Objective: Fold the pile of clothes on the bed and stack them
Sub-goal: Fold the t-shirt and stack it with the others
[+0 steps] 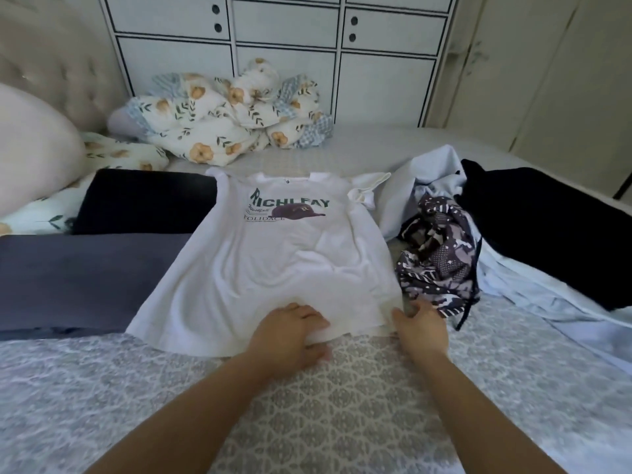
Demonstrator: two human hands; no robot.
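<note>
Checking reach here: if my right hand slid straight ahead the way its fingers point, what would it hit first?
Probably the patterned garment: the right hand at the white shirt's hem corner points toward it; depth is uncertain.

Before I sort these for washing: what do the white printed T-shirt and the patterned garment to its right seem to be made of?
The white T-shirt looks like soft matte cotton knit: it lies limp with shallow wrinkles, its print flat. The patterned garment seems thinner and slicker, perhaps a synthetic or silky weave, since it crumples into sharp folds; I can't be sure.

Dim, soft daylight with faint shadows; wide-angle bowing at the edges, slight blur throughout.
</note>
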